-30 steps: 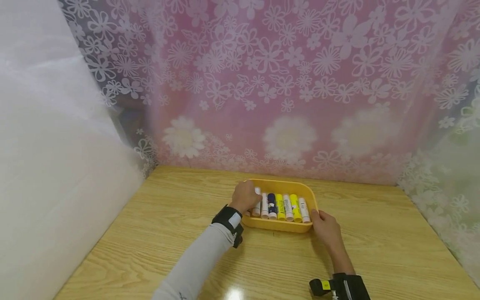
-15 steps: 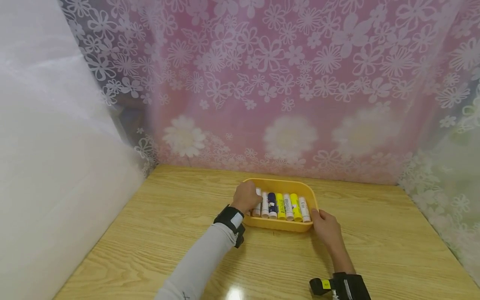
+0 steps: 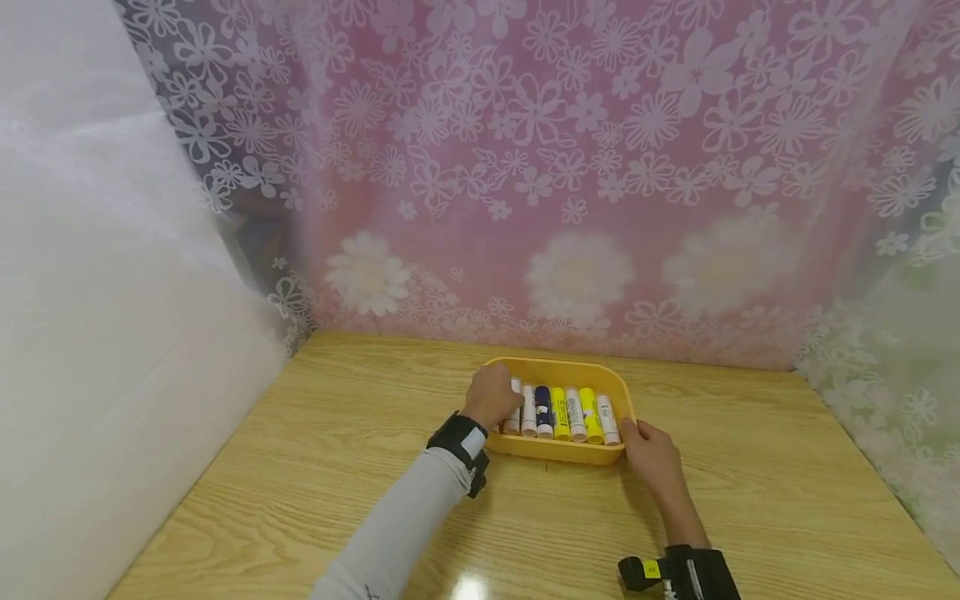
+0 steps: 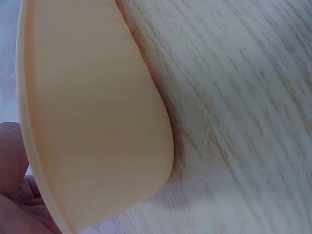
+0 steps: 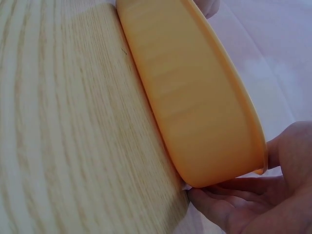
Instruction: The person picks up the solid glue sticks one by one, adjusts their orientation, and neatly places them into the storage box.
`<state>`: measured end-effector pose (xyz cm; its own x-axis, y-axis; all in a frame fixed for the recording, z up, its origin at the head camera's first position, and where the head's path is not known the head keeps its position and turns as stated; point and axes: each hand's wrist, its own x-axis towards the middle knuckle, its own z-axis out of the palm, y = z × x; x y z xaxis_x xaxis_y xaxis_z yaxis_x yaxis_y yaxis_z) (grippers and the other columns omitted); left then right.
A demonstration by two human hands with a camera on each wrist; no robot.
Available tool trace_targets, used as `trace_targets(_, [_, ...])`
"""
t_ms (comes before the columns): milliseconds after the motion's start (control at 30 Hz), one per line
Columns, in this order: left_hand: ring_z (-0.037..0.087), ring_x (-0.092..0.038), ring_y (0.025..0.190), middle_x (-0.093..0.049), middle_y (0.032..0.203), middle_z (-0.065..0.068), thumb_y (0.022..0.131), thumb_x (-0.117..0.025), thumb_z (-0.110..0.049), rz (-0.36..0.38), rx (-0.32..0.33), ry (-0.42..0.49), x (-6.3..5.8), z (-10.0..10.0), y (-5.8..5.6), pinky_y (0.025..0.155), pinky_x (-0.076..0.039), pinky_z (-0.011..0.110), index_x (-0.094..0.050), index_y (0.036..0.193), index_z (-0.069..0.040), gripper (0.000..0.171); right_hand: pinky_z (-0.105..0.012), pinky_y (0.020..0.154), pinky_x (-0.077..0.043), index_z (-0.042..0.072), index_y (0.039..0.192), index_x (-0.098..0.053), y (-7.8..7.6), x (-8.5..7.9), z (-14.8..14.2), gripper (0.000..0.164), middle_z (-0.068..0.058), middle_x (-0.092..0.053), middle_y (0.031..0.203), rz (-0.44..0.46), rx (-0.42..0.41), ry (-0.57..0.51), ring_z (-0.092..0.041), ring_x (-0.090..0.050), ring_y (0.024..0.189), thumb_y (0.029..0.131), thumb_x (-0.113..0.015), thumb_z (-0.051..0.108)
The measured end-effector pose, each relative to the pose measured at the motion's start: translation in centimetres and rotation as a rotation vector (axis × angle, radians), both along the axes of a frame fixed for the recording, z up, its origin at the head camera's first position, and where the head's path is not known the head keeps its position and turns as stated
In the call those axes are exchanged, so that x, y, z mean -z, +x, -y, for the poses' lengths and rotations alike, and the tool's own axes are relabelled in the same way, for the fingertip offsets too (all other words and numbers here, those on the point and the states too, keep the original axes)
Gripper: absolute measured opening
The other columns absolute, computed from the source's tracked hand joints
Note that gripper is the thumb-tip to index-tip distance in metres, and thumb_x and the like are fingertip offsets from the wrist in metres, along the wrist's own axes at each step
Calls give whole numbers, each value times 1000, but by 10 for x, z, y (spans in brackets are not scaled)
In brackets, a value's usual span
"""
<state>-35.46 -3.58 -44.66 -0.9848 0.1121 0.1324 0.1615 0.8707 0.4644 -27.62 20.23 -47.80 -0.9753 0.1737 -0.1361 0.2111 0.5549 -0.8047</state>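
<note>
A shallow yellow plastic basket [image 3: 551, 451] sits on the wooden table, with a row of glue sticks in it: white ones, a navy one [image 3: 543, 410] and yellow ones [image 3: 590, 417]. My left hand [image 3: 491, 395] reaches over the left end of the basket, its fingers curled down inside. Its thumb lies against the leftmost visible white glue stick [image 3: 513, 418], which it seems to grip; the other fingertips are hidden behind the basket wall in the left wrist view. My right hand [image 5: 263, 195] holds the basket's right end, thumb at the rim and fingers at the base.
The wood-grain table [image 3: 300, 467] extends around the basket on all sides. Behind it hangs a pink floral curtain [image 3: 570, 167]. A white sheet [image 3: 112, 292] closes off the left side, and a pale floral sheet [image 3: 900, 400] the right.
My left hand has shifted very slightly right, covering the bit of glue stick that showed beneath it earlier. The right hand and the basket stay put.
</note>
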Motion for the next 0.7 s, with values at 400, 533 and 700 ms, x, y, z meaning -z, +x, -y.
trace_targets(400, [10,-35,45,-27,49,-4,82,-71,-21,21,-24,-38,3,-2,-1,38,-25,22,-42,51,-13,44,-59,104,-31,-5,141,-40,2,-4,0,65,-29,-42,140,6,-13,-7,-46,-34,131,101,-29,45])
trace_targets(533, [11,-35,45,-27,50,-4,82,-71,-21,31,-24,-57,2,-3,1,38,-25,22,-42,51,-13,44,-59,104,-32,-5,140,-41,1,-1,-1,64,-29,-43,139,1,-5,-6,-45,-36,130,101,-29,45])
trace_targets(700, [11,-33,43,-25,49,-4,82,-72,-21,3,-13,-62,1,-4,3,38,-23,23,-41,50,-12,45,-58,104,-32,-4,140,-41,1,0,-1,65,-28,-43,139,1,-1,-12,-45,-36,130,100,-29,46])
